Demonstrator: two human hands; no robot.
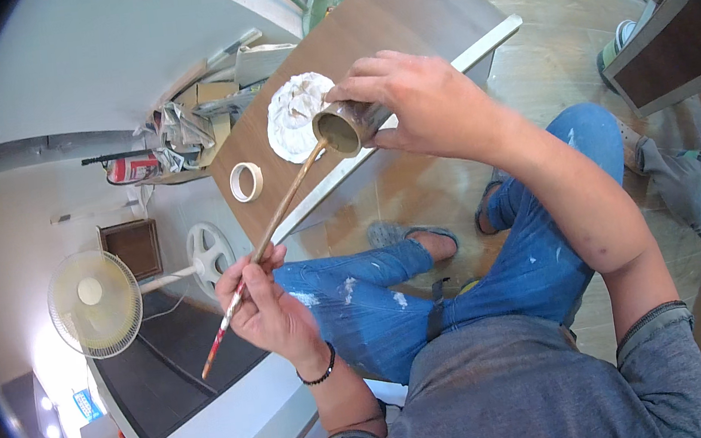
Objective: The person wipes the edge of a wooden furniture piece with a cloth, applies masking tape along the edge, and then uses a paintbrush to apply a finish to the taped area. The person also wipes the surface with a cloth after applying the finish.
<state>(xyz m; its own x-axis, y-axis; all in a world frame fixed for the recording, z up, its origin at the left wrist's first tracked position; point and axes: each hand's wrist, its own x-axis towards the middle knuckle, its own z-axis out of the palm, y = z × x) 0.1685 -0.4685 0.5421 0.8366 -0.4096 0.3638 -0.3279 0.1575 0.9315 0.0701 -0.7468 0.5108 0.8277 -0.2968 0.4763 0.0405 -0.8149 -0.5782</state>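
In my left hand (267, 302) is a long thin paintbrush (280, 211), gripped midway along its handle, which is stained red and white towards the lower end. Its far tip reaches the mouth of a small brownish cup (340, 136); the bristles cannot be made out. My right hand (406, 100) wraps round that cup and holds it tilted, its opening turned towards my left hand. Just behind the cup, a round, crumpled white mass (298, 119) lies on a brown board (397, 19). A ring of pale tape (246, 181) lies near the board's left end.
A pale strip (486, 43) runs along the board's near edge. To the left stands a white fan (95, 304). Papers and boxes (208, 105) crowd the wall. On the right are a brown framed panel (673, 52) and another person's grey trouser leg (697, 188).
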